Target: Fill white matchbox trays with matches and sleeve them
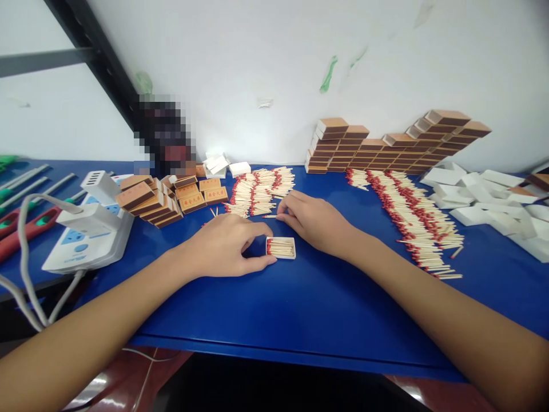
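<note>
A white matchbox tray (281, 256) lies on the blue table, with several red-headed matches (281, 248) side by side in it. The thumb and index finger of my left hand (229, 243) grip the tray's left end. Just beyond the tray, my right hand (315, 220) has its fingertips pinched at the end of a single match (269, 216), whose head points left. Behind that lies a heap of loose matches (257, 191). To the right of my right forearm spreads a second, longer band of matches (412, 223).
Filled-looking matchboxes (189, 197) are piled at the left, and a stepped wall of matchboxes (377, 149) stands against the back wall. White empty trays (484, 194) are heaped at the right. A power strip (90, 234) with cables and red-handled tools (32, 232) occupy the left side.
</note>
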### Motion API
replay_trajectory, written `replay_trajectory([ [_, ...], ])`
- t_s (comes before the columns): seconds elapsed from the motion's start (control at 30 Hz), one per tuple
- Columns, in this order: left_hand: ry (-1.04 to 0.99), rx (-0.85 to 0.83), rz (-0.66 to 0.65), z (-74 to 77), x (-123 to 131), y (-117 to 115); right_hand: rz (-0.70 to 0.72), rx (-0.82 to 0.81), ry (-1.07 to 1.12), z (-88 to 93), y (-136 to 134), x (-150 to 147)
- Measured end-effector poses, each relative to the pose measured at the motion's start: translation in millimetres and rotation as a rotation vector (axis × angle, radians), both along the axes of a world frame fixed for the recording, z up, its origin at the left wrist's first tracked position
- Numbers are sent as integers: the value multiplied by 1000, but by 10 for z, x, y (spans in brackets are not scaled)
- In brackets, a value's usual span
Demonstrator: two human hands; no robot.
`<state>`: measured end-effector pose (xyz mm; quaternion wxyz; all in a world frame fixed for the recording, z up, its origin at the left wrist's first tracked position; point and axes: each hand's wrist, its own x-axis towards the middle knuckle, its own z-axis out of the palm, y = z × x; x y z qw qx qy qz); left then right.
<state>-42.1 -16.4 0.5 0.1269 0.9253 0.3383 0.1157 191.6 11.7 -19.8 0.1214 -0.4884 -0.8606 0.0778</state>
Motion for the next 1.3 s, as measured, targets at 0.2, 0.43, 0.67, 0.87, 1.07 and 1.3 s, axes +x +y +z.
replay_trajectory([
  [0.2, 24, 6, 9, 10, 11, -8, 13, 97, -220, 1, -64, -86],
  [0.43, 57, 17, 146, 13, -7, 27, 23, 220, -181, 60, -89, 94],
  [0.67, 63, 67, 220, 2, -8, 54, 112, 236, -300, 201, -322, 65],
  [0.87, 64, 54, 198, -9, -13, 46, 156, 189, -288, 119, -339, -52],
  [1.07, 72, 63, 192, 3, -9, 17, 205, 75, 133, 39, -218, 35],
  [1.3, 33, -64, -9, 10, 51, -83, 261, 89, 360, -96, 50, 20],
])
